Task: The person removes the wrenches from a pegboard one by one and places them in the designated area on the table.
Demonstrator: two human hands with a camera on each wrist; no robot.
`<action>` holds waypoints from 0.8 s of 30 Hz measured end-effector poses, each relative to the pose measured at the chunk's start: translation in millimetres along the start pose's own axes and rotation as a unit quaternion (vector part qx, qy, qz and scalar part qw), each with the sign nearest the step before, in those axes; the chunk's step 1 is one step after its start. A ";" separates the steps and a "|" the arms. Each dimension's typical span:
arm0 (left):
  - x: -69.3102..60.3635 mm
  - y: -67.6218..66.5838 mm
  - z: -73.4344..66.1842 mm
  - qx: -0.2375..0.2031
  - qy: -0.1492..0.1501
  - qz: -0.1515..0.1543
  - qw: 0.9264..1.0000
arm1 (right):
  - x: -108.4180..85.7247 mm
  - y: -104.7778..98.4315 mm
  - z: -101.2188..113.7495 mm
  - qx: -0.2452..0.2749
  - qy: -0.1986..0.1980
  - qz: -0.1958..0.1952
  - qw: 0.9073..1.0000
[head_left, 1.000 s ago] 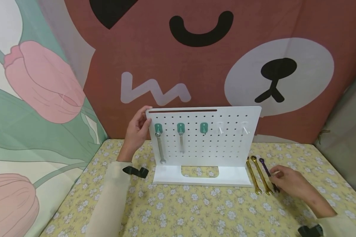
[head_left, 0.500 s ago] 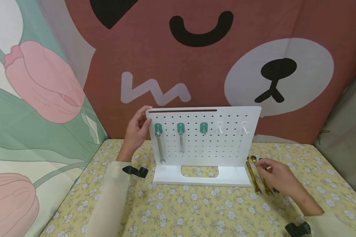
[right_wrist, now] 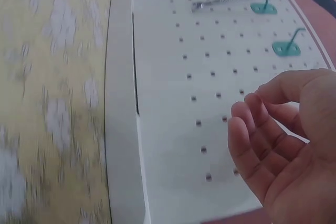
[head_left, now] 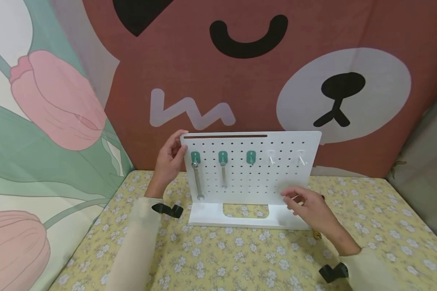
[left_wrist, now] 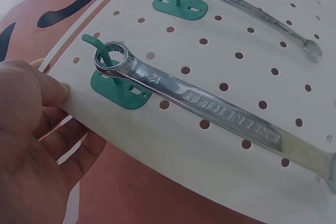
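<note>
My left hand [head_left: 167, 162] pinches the upper left corner of a white pegboard [head_left: 255, 190], thumb on its front, other fingers behind in the left wrist view. A silver combination wrench [left_wrist: 205, 100] hangs by its ring end from a green hook [left_wrist: 126, 94] near that hand. On the second green hook [head_left: 223, 157] hangs a shorter silver wrench [head_left: 223, 176]. The third green hook [head_left: 251, 157] bears nothing. My right hand [head_left: 311, 210], fingers loosely bent and holding nothing, hovers before the board's lower right part. Most of the gold wrench [head_left: 316, 234] is hidden behind it.
Two clear hooks [head_left: 271, 157] sit on the board's right side without tools. The board's white base [head_left: 207, 216] stands on a yellow flowered tablecloth [head_left: 240, 258]. A printed bear backdrop [head_left: 247, 89] hangs close behind.
My right hand has moved left from beside the purple wrench, over the gold wrenches, to the front of the board. The left hand has kept its hold.
</note>
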State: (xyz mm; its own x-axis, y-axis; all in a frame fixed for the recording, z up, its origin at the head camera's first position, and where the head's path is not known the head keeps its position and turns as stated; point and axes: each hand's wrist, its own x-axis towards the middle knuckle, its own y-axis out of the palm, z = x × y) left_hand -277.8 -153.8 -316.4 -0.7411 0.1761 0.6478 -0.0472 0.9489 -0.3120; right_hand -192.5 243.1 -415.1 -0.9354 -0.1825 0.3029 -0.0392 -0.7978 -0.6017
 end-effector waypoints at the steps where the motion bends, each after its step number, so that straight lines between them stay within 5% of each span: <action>1: 0.1 -0.1 0.2 -0.002 0.002 0.000 1.000 | 1.6 3.4 2.1 0.006 -0.003 0.001 1.000; 24: -0.5 0.2 -0.3 0.001 -0.008 -0.002 1.000 | 29.6 75.7 33.9 0.122 -0.029 0.009 0.992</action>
State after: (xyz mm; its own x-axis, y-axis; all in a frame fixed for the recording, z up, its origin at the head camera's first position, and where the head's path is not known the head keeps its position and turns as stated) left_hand -277.3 -153.6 -316.5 -0.7522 0.1687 0.6369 -0.0512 0.9488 -0.3118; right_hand -211.3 157.9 -426.6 -0.9131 -0.2254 0.3396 0.0705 -0.9079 -0.4132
